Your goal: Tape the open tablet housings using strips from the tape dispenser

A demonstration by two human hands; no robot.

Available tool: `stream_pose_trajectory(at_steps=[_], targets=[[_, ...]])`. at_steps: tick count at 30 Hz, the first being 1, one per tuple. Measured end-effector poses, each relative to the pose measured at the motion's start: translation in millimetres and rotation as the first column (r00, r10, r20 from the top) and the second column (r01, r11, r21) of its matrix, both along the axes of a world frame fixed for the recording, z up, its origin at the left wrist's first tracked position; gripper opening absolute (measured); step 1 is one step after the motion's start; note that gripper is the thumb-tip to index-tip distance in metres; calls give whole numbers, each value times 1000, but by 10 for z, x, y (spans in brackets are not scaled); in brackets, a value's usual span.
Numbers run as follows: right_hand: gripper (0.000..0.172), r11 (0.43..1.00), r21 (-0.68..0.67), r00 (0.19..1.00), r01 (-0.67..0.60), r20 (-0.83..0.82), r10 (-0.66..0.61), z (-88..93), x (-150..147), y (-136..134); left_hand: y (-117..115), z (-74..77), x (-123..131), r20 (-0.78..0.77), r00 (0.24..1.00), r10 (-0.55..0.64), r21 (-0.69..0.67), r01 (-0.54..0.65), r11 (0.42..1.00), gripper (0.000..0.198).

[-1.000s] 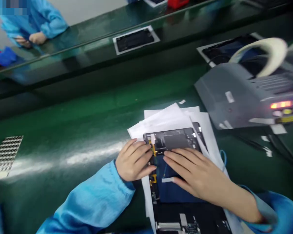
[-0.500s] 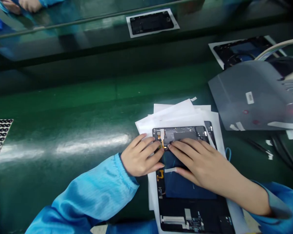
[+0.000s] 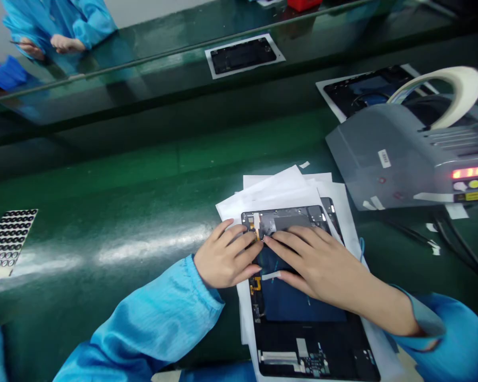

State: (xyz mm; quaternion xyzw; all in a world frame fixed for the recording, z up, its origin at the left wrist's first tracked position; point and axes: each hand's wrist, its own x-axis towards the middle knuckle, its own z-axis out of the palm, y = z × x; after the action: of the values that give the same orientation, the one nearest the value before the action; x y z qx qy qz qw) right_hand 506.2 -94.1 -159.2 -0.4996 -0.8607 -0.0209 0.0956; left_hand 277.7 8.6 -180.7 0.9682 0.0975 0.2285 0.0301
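Observation:
An opened tablet (image 3: 302, 331) lies on white paper sheets in front of me, with its dark blue battery (image 3: 302, 305), orange flex cables and circuit boards exposed. My left hand (image 3: 225, 257) rests over the tablet's upper left edge, fingers stretched out and thumb apart. From the other side my right hand (image 3: 314, 260) lies over the upper part, fingers extended. Both sets of fingertips meet by a small part near an orange flex cable (image 3: 258, 233); that part is mostly hidden. A white tape strip (image 3: 271, 276) touches my right thumb tip.
At right stands a grey tape dispenser (image 3: 386, 143) with a lit display. Tweezers (image 3: 412, 233) and tape scraps lie before it. Other opened tablets (image 3: 245, 55) sit further back. A sheet of round black stickers (image 3: 10, 239) is at left. A co-worker (image 3: 59, 26) sits across.
The view has tilted up and right, showing more of the dispenser and co-worker. My hands stay at the same spot on the tablet, with only slight finger movement.

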Motion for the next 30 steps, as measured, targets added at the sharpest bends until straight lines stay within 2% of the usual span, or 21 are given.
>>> stream_pose_trajectory(at_steps=[5, 7, 11, 16, 22, 24, 27, 30], targets=[[47, 999, -31, 999, -25, -43, 24, 31, 24, 126, 53, 43, -32, -75, 997, -36, 47, 39, 998, 41], [46, 997, -74, 997, -39, -75, 33, 45, 57, 161, 105, 76, -25, -110, 993, -50, 24, 53, 998, 42], [46, 993, -99, 993, -59, -104, 49, 48, 99, 183, 256, 116, 37, -110, 989, -102, -163, 84, 983, 43], [38, 996, -47, 989, -82, -127, 75, 83, 138, 190, 395, 124, 132, -145, 978, -150, -427, 75, 901, 44], [25, 994, 31, 953, -104, -284, 109, 175, 201, 203, 404, 77, 176, -143, 979, -143, -572, 36, 819, 42], [25, 985, 113, 958, -133, -241, 157, 193, 185, 237, 395, 66, 179, -133, 981, -145, -592, 39, 805, 41], [30, 938, 222, 953, -267, -83, 291, 196, 134, 323, 385, 58, 183, -104, 984, -143, -615, 49, 787, 42], [30, 898, 230, 923, -376, 11, 384, 182, 93, 414, 379, 51, 186, -79, 986, -143, -627, 62, 777, 43]])
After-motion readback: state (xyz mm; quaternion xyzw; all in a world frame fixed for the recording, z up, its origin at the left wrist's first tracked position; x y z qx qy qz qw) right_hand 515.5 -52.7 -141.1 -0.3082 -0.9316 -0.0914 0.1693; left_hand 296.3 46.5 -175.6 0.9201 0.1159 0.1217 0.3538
